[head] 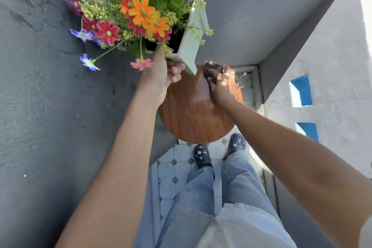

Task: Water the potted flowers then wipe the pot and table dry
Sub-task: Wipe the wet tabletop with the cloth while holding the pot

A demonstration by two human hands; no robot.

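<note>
The fingers [175, 70] of the left hand [161, 74] curl under the near rim of the white pot [191, 46], the thumb side up against its edge, gripping it so that the pot is tilted and raised toward the camera, with only its lower corner close to the far edge of the round wooden table [191, 119]; whether that corner touches the tabletop cannot be told. The right hand [221, 84] lies fingers-down on the far right part of the tabletop, pressing a dark cloth [211, 70] bunched under its fingertips, just beside the pot's corner; how tightly those fingers close on the cloth cannot be told. The tabletop shows a glossy sheen in its middle, between the 2 hands. Out of the pot spill the flowers [141, 12], orange, red, pink, purple and yellow-green, which hang over the left hand and hide most of the pot's opening and its far side. Both bare forearms reach in from the bottom of the view and cover the table's left and right edges. Below the table are 2 dark clogs [201, 156] with small charms and light blue trousers [221, 197] on a tiled floor [175, 169]. Grey walls [50, 96] close in on the left and behind, and a lighter wall at right has 2 blue openings [302, 91].
</note>
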